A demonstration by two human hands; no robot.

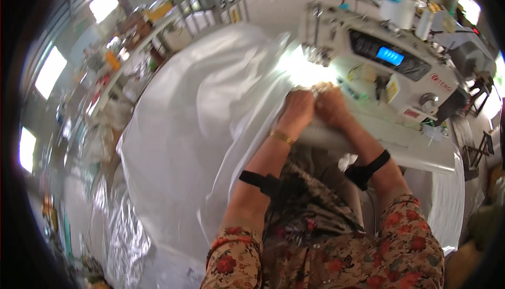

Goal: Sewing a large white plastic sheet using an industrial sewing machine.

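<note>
A large sheet of thin white fabric (173, 147) spreads over the table on my left and hangs down beside me. Its edge runs up to my two hands, which are close together under the bright lamp of a white sewing machine (347, 52). My left hand (300, 105) is closed on the fabric's edge. Beside it, my right hand (331, 102) is closed too, its fingers curled at the same edge. Glare washes out the fingertips and the needle area just beyond them.
The machine's control panel (389, 56) glows blue at the right, above a handwheel (428, 102). White thread cones (397, 13) stand behind the machine. A cluttered shelf (126, 63) lies at the far left. Crinkled clear plastic (123, 231) sits low on the left.
</note>
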